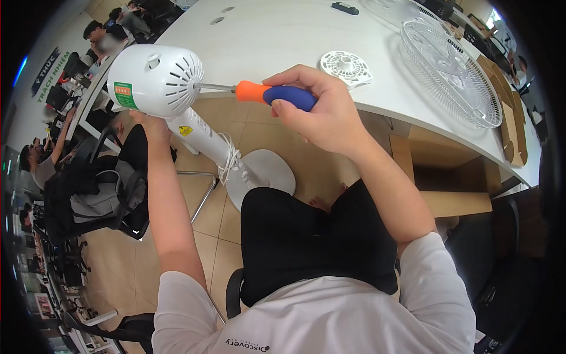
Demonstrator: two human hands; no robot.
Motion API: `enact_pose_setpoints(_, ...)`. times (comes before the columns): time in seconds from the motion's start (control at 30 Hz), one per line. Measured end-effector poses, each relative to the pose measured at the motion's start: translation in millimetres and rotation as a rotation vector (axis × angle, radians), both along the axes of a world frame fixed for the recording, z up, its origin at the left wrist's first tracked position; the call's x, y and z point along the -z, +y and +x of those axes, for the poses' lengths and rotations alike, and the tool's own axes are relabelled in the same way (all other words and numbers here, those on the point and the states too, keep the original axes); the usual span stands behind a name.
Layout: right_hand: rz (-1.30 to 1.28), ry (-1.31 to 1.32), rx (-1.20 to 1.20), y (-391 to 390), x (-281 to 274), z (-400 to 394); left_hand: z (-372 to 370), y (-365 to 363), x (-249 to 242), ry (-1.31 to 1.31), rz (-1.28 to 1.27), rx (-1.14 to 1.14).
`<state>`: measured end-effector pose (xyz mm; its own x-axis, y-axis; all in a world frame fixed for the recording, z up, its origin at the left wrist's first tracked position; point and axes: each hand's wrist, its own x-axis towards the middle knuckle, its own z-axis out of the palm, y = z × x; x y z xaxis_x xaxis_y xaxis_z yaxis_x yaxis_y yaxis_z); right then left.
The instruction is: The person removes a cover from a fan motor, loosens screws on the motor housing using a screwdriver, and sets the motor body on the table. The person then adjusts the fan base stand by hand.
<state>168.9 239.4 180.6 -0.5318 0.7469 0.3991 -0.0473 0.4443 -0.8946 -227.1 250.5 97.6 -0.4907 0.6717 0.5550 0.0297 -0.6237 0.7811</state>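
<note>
A white fan motor housing [156, 79] with a green label sits on a white stand [203, 137] whose round base [262, 176] rests by my lap. My left hand [147, 122] grips the housing from beneath, mostly hidden behind it. My right hand [315, 109] is closed on the blue and orange handle of a screwdriver [265, 93]. The screwdriver's metal shaft is level, and its tip is pushed into the vented face of the housing.
A white table [283, 41] spans the top, carrying a round white plastic part [346, 66], a wire fan grille [451, 68] and a dark object [345, 8]. Cardboard boxes [448, 177] stand under it. Other people sit at desks far left; a black chair with a bag [103, 197] is nearby.
</note>
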Motion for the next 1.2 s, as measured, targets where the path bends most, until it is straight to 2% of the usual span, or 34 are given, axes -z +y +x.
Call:
enact_pose_setpoints(0.13, -0.026, -0.001, -0.010, 0, 9, -1, -13, 4, 12, -0.026, 0.123, 0.145)
enact_pose_setpoints(0.2, -0.016, 0.010, -0.022, 0, 13, -2, -2, 2, 5, 0.029, -0.088, -0.104)
enact_pose_setpoints(0.3, 0.010, 0.049, -0.058, 3, 18, 2, 7, -7, -2, 0.054, -0.092, -0.139)
enact_pose_setpoints(0.43, 0.093, 0.063, -0.109, 6, 19, 7, 10, -20, 19, 0.091, -0.152, -0.182)
enact_pose_setpoints(0.47, -0.072, -0.032, -0.138, 2, 11, 11, 2, -20, 29, 0.095, -0.138, -0.183)
enact_pose_setpoints(0.53, -0.303, -0.175, -0.183, -2, 5, 13, -19, -21, 52, 0.230, -0.194, -0.059)
enact_pose_setpoints(0.67, -0.285, -0.289, -0.174, 6, 10, 23, -17, -35, 52, 0.237, -0.188, 0.016)
enact_pose_setpoints(0.73, -0.299, -0.293, -0.159, 4, 11, 29, -16, -48, 45, 0.027, -0.119, 0.311)
enact_pose_setpoints(0.83, -0.257, -0.283, -0.146, 1, 20, 27, -19, -44, 37, -0.060, -0.152, 0.264)
enact_pose_setpoints(0.9, -0.229, -0.260, -0.151, 1, 26, 24, -10, -38, 37, 0.000, -0.123, 0.182)
enact_pose_setpoints(1.03, 0.012, -0.215, -0.056, -5, 34, 20, 4, -30, 40, -0.108, -0.052, 0.116)
enact_pose_setpoints(1.1, 0.353, -0.198, 0.044, -5, 43, 18, 2, -29, 43, -0.027, -0.089, 0.141)
enact_pose_setpoints(1.13, 0.360, -0.199, 0.040, -7, 44, 18, 2, -29, 44, -0.029, -0.083, 0.137)
enact_pose_setpoints(1.2, 0.748, -0.368, 0.211, -10, 45, 18, 3, -29, 47, 0.005, -0.064, 0.151)
